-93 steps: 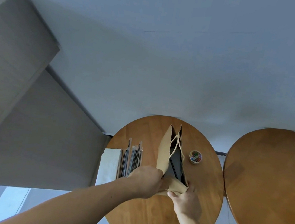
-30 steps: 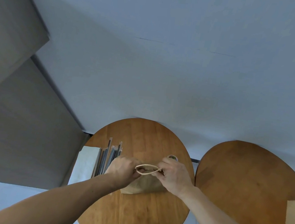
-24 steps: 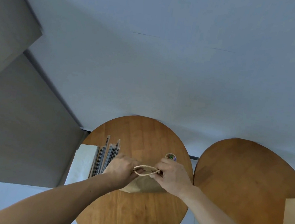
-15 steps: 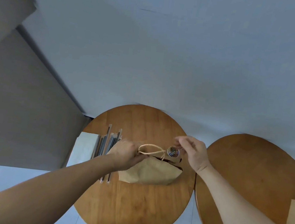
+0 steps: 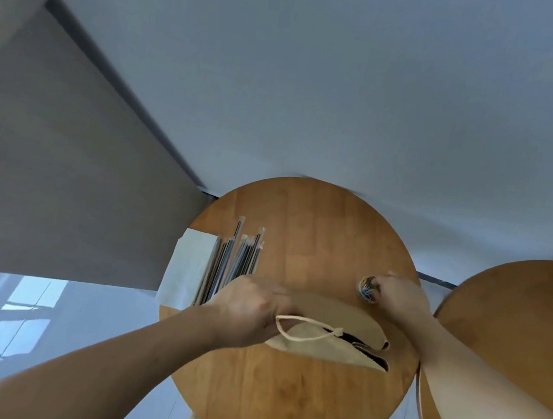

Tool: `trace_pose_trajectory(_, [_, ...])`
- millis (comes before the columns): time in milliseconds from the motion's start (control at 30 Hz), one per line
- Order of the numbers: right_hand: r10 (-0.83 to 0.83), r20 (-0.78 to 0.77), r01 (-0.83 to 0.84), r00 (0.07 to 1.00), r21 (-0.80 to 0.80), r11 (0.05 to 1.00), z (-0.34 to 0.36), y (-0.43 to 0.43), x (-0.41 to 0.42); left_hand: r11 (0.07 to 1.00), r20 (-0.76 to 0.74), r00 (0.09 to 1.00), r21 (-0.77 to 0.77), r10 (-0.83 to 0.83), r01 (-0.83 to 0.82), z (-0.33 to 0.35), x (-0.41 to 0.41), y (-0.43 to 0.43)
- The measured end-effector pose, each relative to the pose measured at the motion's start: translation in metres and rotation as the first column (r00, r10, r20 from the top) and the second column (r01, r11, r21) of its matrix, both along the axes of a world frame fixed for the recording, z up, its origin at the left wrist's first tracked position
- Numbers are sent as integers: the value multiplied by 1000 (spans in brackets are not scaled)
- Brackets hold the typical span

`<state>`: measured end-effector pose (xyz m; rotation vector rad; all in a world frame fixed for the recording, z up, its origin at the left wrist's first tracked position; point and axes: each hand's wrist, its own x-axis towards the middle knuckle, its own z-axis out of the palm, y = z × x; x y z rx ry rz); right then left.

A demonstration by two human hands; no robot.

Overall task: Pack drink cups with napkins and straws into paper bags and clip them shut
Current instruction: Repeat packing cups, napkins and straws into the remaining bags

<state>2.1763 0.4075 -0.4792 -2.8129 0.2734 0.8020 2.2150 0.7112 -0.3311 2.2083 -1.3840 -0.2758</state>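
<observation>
The bag (image 5: 321,347) is laid on its side on the table (image 5: 281,399), and its top edge, at the handle (image 5: 302,331), is gripped by the left hand (image 5: 246,312), fingers curled tight round the paper. This is judged to be so that the mouth is kept pressed together while a clip is fetched. Just beyond the bag's right end, the fingers of the right hand (image 5: 396,297) are dipped into the tub (image 5: 366,288) of coloured clips. Whether a clip has been pinched cannot be told, since the fingertips are hidden and blurred. Straws (image 5: 230,266) and napkins (image 5: 189,268) are laid beyond the bag's left end, behind the left hand. No cup can be seen; anything inside the bag is hidden. A second earlier the bag's top was pinched by both hands; since then the right hand has been taken off and reached to the tub, and the bag's right end has been left gaping a little.
</observation>
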Motion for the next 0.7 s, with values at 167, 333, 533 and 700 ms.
trace_pose_trajectory(167, [67,37,-67,997,3,998,-13,0,2,994,0,996,-60,86,-86,-9,-8,5])
trace_pose_trajectory(333, [297,12,-291,955,-154,944,-6,5,-3,993,21,994,-62,103,-102,-3,-7,0])
trace_pose_trajectory(533, [374,-7,-367,927,-208,907,-2,11,-2,990,21,993,-77,119,-117,1,-4,-2])
trace_pose_trajectory(700, [406,-13,-402,914,-160,901,-2,5,1,990,11,995,-99,100,-99,2,-5,-2])
